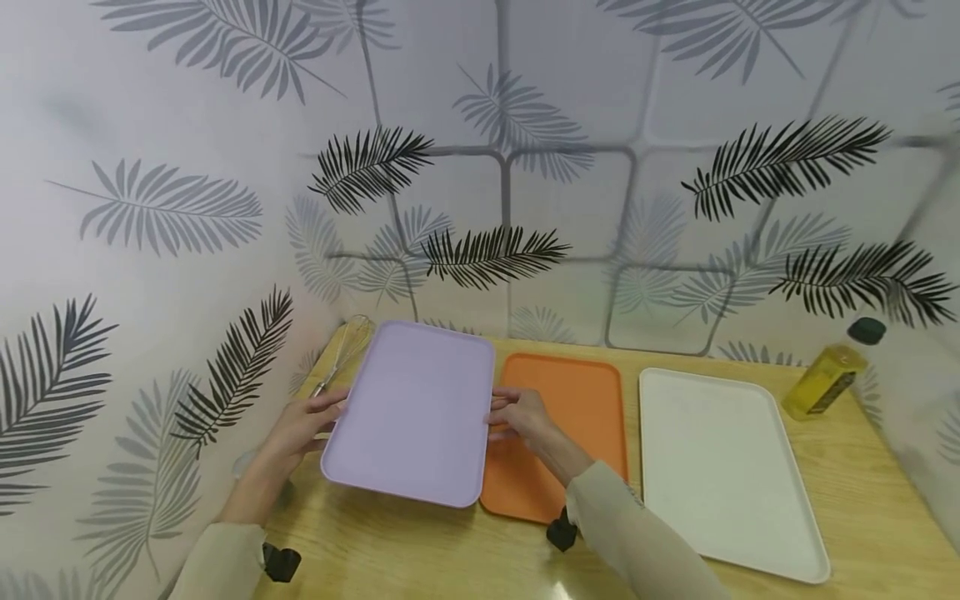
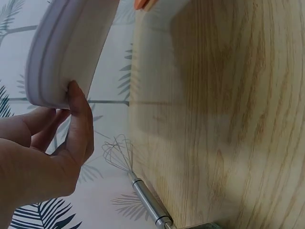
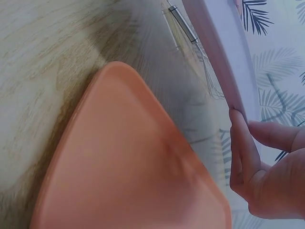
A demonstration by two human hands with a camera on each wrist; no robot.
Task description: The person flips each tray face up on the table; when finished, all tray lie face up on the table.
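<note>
A light purple rectangular tray (image 1: 415,415) is held up off the wooden table, tilted, between both hands. My left hand (image 1: 298,431) grips its left long edge, fingers beneath and thumb at the rim; the left wrist view shows that hand (image 2: 57,148) pinching the tray's side (image 2: 71,52). On the opposite edge my right hand (image 1: 527,418) pinches the rim, and in the right wrist view the thumb lies on one face with the fingers (image 3: 242,148) under the other. An orange tray (image 1: 566,400) lies flat on the table just below the right hand and forearm.
A white tray (image 1: 720,467) lies right of the orange one. Behind it at the far right stands a bottle of yellow oil (image 1: 827,382) with a dark cap. A metal whisk (image 1: 347,350) rests at the left by the patterned wall (image 1: 555,208). The wooden table (image 1: 420,550) extends toward me.
</note>
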